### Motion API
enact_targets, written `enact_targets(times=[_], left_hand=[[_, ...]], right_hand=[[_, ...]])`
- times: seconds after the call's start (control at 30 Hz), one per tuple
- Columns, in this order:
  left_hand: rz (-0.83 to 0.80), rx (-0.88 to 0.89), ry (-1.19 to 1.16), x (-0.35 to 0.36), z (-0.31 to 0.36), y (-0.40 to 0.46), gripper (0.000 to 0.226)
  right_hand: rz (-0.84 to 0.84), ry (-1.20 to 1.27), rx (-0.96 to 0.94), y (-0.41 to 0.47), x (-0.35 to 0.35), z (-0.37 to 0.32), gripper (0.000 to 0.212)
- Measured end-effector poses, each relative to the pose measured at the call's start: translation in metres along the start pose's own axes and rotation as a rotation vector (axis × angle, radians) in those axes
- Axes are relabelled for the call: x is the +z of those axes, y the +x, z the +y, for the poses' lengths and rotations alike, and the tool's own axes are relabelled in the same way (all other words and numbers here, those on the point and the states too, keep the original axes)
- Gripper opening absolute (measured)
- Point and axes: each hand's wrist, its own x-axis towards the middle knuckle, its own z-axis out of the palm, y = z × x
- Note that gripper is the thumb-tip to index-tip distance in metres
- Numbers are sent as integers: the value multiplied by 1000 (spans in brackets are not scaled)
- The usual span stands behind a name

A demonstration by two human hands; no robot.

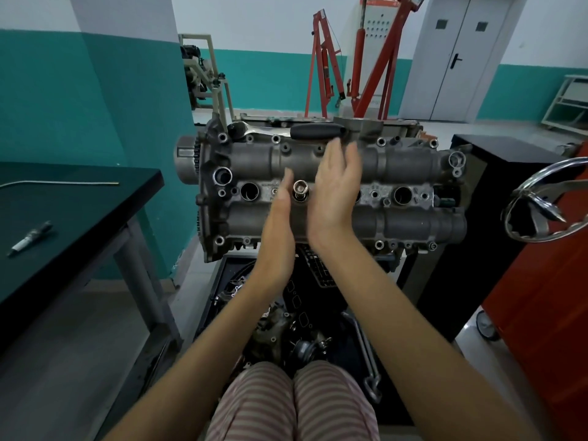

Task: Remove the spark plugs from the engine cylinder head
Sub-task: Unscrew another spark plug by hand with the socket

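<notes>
The grey engine cylinder head lies on a stand in front of me, with a row of round plug wells along its middle. A shiny metal socket stands upright in the second well from the left. My left hand and my right hand flank the socket with flat palms facing each other and straight fingers. Whether the palms touch the socket is unclear. A ratchet with a black handle rests on the head's far edge. One removed spark plug lies on the dark table at left.
A dark table at left also carries a thin metal rod. Loose engine parts and a wrench lie in the tray under the stand. A chrome handwheel and an orange cabinet stand at right. Red engine hoists are behind.
</notes>
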Motion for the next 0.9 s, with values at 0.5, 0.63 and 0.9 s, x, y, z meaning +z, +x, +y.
enact_targets(times=[0.5,0.63,0.9], left_hand=[[2,55,42,-1,-6,-16,58],[-21,60,42,2,21,18,52],[-109,23,50,3,2,-2,53]], right_hand=[[139,297,264,19,15,1,38],[-4,519,439,-31,20,19,60],[163,239,142,-26,20,-1,51]])
